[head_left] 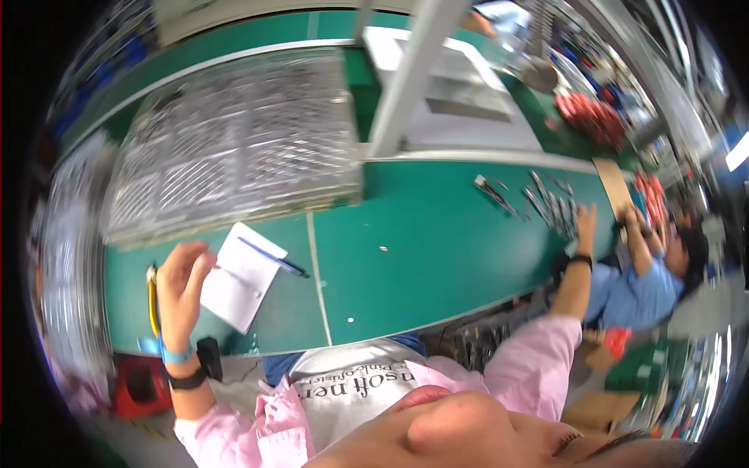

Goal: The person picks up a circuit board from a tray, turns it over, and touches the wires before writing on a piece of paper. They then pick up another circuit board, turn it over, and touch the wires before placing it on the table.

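My left hand (181, 290) is raised at the left side of the green bench, its fingers loosely bent and apart, with nothing visible in them. It is nearest to an open white notebook (240, 282), across which a dark blue pen (275, 257) lies. A narrow yellow object (152, 300) runs along the outer side of this hand; blur hides its kind. Far to the right, my right hand (585, 228) has its fingers apart beside a loose group of small silver metal parts (551, 207). A separate dark-and-silver piece (495, 193) lies left of that group.
Clear plastic trays (242, 136) are stacked at the far left, with more trays (74, 265) along the left edge. A grey metal post (409, 86) rises behind the bench (406, 265). A co-worker in blue (640, 285) sits at the right, near red parts (589, 117).
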A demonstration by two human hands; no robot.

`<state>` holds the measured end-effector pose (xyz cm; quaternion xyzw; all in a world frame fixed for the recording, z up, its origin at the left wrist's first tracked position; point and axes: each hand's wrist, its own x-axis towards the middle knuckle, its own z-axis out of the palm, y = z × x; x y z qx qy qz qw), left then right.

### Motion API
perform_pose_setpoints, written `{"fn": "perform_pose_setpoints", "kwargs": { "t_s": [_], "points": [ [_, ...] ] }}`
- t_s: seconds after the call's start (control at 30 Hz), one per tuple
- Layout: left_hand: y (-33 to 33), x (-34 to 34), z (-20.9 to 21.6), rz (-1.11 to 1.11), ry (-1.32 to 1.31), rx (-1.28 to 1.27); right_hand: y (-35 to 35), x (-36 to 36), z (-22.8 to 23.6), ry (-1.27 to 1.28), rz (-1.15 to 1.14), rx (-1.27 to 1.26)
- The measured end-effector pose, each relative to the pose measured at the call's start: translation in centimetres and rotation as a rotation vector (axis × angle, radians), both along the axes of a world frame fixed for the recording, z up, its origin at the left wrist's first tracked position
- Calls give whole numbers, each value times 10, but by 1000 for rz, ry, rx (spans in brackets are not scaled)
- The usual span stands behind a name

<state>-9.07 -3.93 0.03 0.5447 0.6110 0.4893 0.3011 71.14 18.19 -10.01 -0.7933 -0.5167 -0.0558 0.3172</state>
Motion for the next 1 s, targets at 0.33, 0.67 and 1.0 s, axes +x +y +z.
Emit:
{"fn": "perform_pose_setpoints", "kwargs": {
  "t_s": [0.33,0.67,1.0],
  "points": [
    [93,-204,17,446,1010,18,-83,-324,105,-78,850,-13],
    [180,-281,-15,144,1324,-484,-131,-414,93,-56,1207,-165],
    [76,-106,75,-142,227,63,-136,-456,108,256,1410,-170]
  ]
}}
